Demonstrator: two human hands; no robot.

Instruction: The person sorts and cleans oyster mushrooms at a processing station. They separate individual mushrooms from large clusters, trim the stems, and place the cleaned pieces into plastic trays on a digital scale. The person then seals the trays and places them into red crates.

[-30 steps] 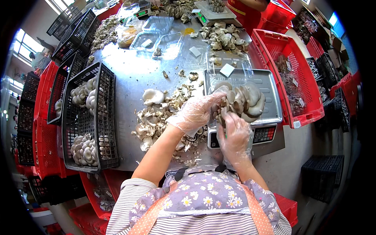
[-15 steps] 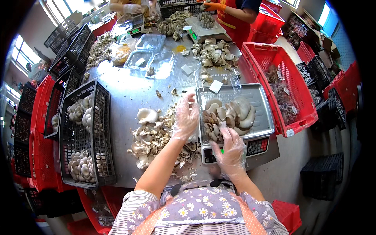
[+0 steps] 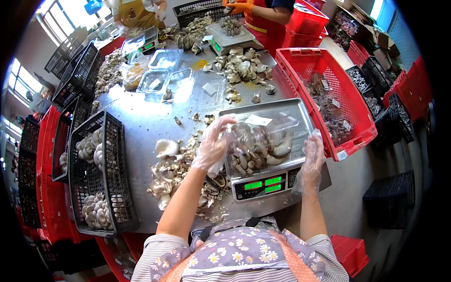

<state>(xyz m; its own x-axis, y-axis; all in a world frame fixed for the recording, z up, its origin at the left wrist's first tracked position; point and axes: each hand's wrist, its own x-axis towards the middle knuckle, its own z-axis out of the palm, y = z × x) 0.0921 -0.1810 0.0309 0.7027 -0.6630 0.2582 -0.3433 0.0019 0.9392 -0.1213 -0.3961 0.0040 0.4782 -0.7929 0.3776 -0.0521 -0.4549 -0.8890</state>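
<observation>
Lidding step, likely: mushrooms (image 3: 244, 162) under a clear lid (image 3: 283, 123) on the scale pan (image 3: 300, 138). Left hand's (image 3: 211, 143) grip can't be told (blur); right hand (image 3: 311, 160) open, near pan edge. Next calls for squaring edges.

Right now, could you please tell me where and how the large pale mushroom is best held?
I would pinch the mushroom lightly by its left rim, coming from the left. Its broad cap lies at the far-left edge of the loose pile: bare table borders it there, while pieces crowd its near and right sides. The left hand is the nearer one.
</observation>
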